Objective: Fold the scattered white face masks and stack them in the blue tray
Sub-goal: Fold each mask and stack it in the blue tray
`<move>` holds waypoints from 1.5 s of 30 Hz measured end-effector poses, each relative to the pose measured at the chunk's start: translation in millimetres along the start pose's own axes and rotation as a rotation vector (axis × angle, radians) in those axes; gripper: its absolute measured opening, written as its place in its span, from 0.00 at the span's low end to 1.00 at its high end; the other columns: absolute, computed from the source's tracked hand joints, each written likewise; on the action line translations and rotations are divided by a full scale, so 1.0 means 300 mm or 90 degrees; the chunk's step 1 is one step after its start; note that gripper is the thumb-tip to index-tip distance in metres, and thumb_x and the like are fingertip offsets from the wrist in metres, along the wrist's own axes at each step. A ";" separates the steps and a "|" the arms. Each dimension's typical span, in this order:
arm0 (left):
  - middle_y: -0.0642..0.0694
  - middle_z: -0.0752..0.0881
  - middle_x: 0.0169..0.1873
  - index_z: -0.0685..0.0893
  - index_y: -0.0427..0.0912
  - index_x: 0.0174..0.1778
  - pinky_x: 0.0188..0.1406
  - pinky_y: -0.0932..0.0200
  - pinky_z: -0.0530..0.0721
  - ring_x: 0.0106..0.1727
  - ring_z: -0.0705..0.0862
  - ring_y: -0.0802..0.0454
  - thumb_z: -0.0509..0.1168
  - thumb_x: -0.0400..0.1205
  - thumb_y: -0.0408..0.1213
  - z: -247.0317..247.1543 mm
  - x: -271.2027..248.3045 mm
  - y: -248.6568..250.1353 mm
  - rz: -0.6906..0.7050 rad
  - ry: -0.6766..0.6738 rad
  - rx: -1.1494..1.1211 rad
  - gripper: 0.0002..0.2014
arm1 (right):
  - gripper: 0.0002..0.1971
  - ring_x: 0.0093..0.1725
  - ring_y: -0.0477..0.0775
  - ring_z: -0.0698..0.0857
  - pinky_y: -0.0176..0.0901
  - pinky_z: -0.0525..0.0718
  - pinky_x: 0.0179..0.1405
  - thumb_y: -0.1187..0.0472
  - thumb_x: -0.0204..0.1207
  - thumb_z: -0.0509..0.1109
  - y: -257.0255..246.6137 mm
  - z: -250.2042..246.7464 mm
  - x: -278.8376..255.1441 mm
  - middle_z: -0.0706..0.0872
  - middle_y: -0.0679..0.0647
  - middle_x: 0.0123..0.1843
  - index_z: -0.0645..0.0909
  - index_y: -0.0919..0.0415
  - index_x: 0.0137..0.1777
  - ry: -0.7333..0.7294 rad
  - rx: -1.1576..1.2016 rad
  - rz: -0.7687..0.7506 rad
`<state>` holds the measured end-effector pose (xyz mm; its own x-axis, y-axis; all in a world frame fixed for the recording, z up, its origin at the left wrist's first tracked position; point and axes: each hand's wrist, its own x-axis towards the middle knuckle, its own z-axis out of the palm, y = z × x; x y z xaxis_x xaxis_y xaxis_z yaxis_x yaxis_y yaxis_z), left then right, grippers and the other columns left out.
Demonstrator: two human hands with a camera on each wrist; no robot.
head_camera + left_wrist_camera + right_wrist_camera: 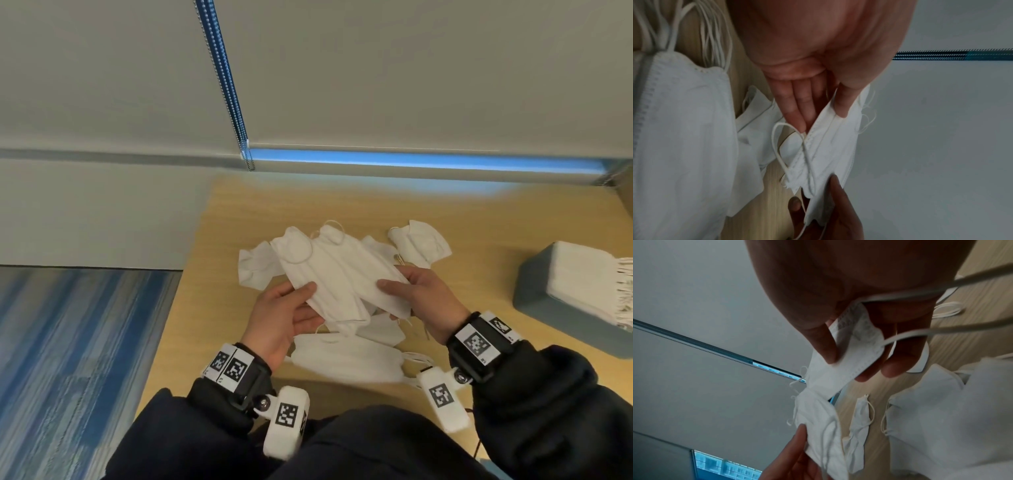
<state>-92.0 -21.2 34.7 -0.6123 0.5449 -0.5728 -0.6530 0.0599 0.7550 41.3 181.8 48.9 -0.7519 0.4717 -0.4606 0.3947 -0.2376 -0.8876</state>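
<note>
Both hands hold a white face mask [339, 274] up above the wooden table [479, 233]. My left hand [291, 311] pinches its near left end, thumb on top and fingers beneath. My right hand [411, 291] pinches the right end the same way. The left wrist view shows the held mask [826, 149] edge-on, an ear loop [777, 146] hanging off it. The right wrist view shows the thumb pressing the mask [849, 353]. More white masks [349, 356] lie scattered below. A blue tray [561, 308] at the right holds a stack of folded masks [589, 274].
A loose mask [421, 243] lies at the back of the table and another mask [253, 263] at the left. The table's left edge borders blue striped carpet [68, 359]. A grey wall with a blind cord [226, 85] stands behind.
</note>
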 end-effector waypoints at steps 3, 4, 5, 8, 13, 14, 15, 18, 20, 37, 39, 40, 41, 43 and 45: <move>0.37 0.93 0.53 0.91 0.36 0.55 0.48 0.49 0.88 0.48 0.89 0.41 0.74 0.81 0.30 -0.010 0.002 0.009 0.045 0.017 0.010 0.08 | 0.08 0.38 0.56 0.88 0.40 0.84 0.27 0.66 0.79 0.75 0.001 -0.002 -0.005 0.93 0.62 0.46 0.89 0.70 0.54 -0.006 0.014 -0.011; 0.37 0.93 0.51 0.91 0.36 0.53 0.43 0.52 0.87 0.45 0.88 0.43 0.75 0.80 0.29 -0.012 0.002 0.010 0.053 0.021 0.010 0.07 | 0.09 0.38 0.57 0.89 0.40 0.85 0.27 0.67 0.79 0.75 0.003 0.001 -0.006 0.92 0.64 0.46 0.89 0.72 0.54 -0.007 0.023 -0.015; 0.37 0.93 0.50 0.91 0.37 0.52 0.38 0.54 0.87 0.43 0.88 0.45 0.76 0.79 0.28 -0.013 0.002 0.010 0.056 0.022 0.009 0.07 | 0.09 0.38 0.59 0.89 0.42 0.86 0.28 0.68 0.78 0.76 0.008 0.005 -0.005 0.92 0.66 0.47 0.88 0.74 0.55 -0.004 0.037 -0.018; 0.37 0.92 0.49 0.91 0.39 0.52 0.34 0.54 0.86 0.39 0.88 0.47 0.76 0.78 0.29 -0.016 0.004 0.011 0.058 0.034 -0.013 0.08 | 0.13 0.42 0.61 0.91 0.46 0.91 0.35 0.73 0.75 0.76 0.023 0.020 -0.005 0.92 0.67 0.50 0.86 0.75 0.58 0.010 0.101 -0.015; 0.39 0.93 0.47 0.88 0.39 0.55 0.36 0.55 0.91 0.37 0.91 0.48 0.72 0.80 0.29 -0.022 0.004 0.044 0.045 0.032 -0.158 0.09 | 0.17 0.53 0.64 0.91 0.57 0.90 0.51 0.72 0.74 0.77 0.038 0.051 0.014 0.93 0.63 0.57 0.85 0.68 0.63 0.050 0.229 0.035; 0.39 0.93 0.47 0.88 0.39 0.54 0.34 0.57 0.91 0.37 0.92 0.49 0.73 0.78 0.29 -0.018 0.001 0.048 0.025 0.022 -0.181 0.09 | 0.17 0.49 0.62 0.89 0.53 0.87 0.44 0.70 0.74 0.79 0.037 0.062 0.018 0.93 0.62 0.55 0.86 0.67 0.63 0.067 0.256 0.045; 0.39 0.93 0.45 0.89 0.39 0.52 0.30 0.59 0.90 0.35 0.92 0.50 0.74 0.75 0.30 -0.009 -0.005 0.049 -0.003 0.010 -0.201 0.10 | 0.17 0.44 0.58 0.86 0.48 0.83 0.37 0.68 0.73 0.80 0.036 0.073 0.021 0.92 0.60 0.51 0.85 0.66 0.62 0.084 0.276 0.057; 0.42 0.92 0.38 0.90 0.39 0.44 0.17 0.67 0.80 0.30 0.91 0.54 0.76 0.73 0.32 0.032 -0.030 0.033 -0.085 -0.029 -0.252 0.06 | 0.12 0.33 0.50 0.78 0.41 0.74 0.25 0.69 0.77 0.75 0.033 0.119 0.029 0.87 0.55 0.42 0.84 0.61 0.59 0.117 0.332 0.063; 0.43 0.92 0.39 0.90 0.40 0.46 0.16 0.68 0.79 0.30 0.91 0.54 0.76 0.73 0.33 0.073 -0.046 0.013 -0.099 -0.053 -0.254 0.07 | 0.09 0.36 0.51 0.82 0.41 0.80 0.25 0.67 0.82 0.67 0.030 0.153 0.028 0.87 0.57 0.45 0.84 0.58 0.59 0.117 0.344 0.045; 0.52 0.90 0.44 0.88 0.47 0.55 0.38 0.61 0.74 0.36 0.81 0.59 0.80 0.65 0.32 0.110 0.028 -0.018 -0.069 0.013 -0.228 0.23 | 0.10 0.40 0.59 0.84 0.45 0.80 0.29 0.76 0.79 0.67 0.051 0.209 0.010 0.88 0.62 0.45 0.86 0.68 0.55 0.054 0.183 -0.080; 0.48 0.91 0.49 0.88 0.46 0.55 0.42 0.61 0.79 0.43 0.85 0.55 0.80 0.65 0.29 0.083 0.043 -0.004 -0.070 0.020 -0.267 0.22 | 0.08 0.41 0.59 0.83 0.44 0.82 0.28 0.75 0.80 0.67 0.046 0.168 0.023 0.86 0.62 0.45 0.86 0.69 0.55 0.099 0.261 -0.081; 0.46 0.92 0.51 0.88 0.44 0.55 0.43 0.60 0.82 0.45 0.86 0.53 0.79 0.65 0.29 0.067 0.048 0.001 -0.066 0.023 -0.278 0.22 | 0.08 0.42 0.59 0.84 0.44 0.84 0.29 0.71 0.81 0.70 0.039 0.146 0.030 0.86 0.63 0.46 0.86 0.69 0.57 0.109 0.290 -0.077; 0.44 0.92 0.52 0.88 0.43 0.56 0.41 0.61 0.84 0.44 0.87 0.52 0.79 0.65 0.28 0.053 0.050 0.007 -0.060 0.028 -0.281 0.22 | 0.08 0.43 0.59 0.86 0.45 0.85 0.31 0.67 0.81 0.72 0.030 0.123 0.033 0.87 0.63 0.47 0.86 0.68 0.57 0.111 0.313 -0.067; 0.43 0.92 0.51 0.87 0.41 0.57 0.32 0.63 0.85 0.40 0.88 0.52 0.79 0.65 0.27 0.025 0.055 0.019 -0.038 0.047 -0.275 0.23 | 0.05 0.42 0.58 0.88 0.48 0.88 0.36 0.62 0.83 0.70 0.012 0.085 0.035 0.89 0.61 0.45 0.85 0.64 0.49 0.107 0.357 -0.037; 0.43 0.92 0.51 0.86 0.42 0.59 0.28 0.63 0.84 0.38 0.89 0.52 0.78 0.65 0.26 -0.007 0.061 0.036 -0.007 0.074 -0.270 0.25 | 0.11 0.44 0.59 0.89 0.53 0.89 0.46 0.62 0.83 0.65 0.002 0.061 0.028 0.90 0.61 0.43 0.79 0.61 0.39 0.095 0.424 -0.011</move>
<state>-111.2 -12.4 31.5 -0.6341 0.4468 -0.6310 -0.7705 -0.2969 0.5640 25.6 170.1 44.3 -0.6549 0.5810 -0.4832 -0.0617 -0.6784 -0.7321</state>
